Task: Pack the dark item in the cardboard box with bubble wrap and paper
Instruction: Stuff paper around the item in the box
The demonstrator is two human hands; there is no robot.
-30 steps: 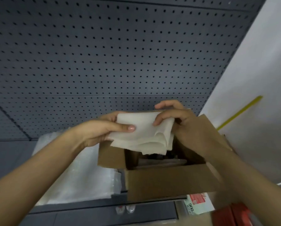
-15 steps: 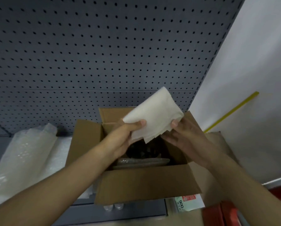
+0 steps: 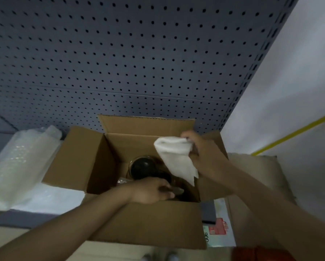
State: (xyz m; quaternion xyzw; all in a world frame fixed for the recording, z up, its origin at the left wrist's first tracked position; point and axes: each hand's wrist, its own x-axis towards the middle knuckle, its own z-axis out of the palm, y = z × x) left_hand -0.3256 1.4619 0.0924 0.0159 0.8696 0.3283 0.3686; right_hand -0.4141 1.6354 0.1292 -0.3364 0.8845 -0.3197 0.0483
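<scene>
right hand pinches folded paper over box | dark item inside, below-left of paper | left hand nearer, touching it, grip unclear

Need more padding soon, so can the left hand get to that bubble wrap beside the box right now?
Probably yes: the left hand is down inside the cardboard box, but the bubble wrap lies uncovered just left of it.
</scene>
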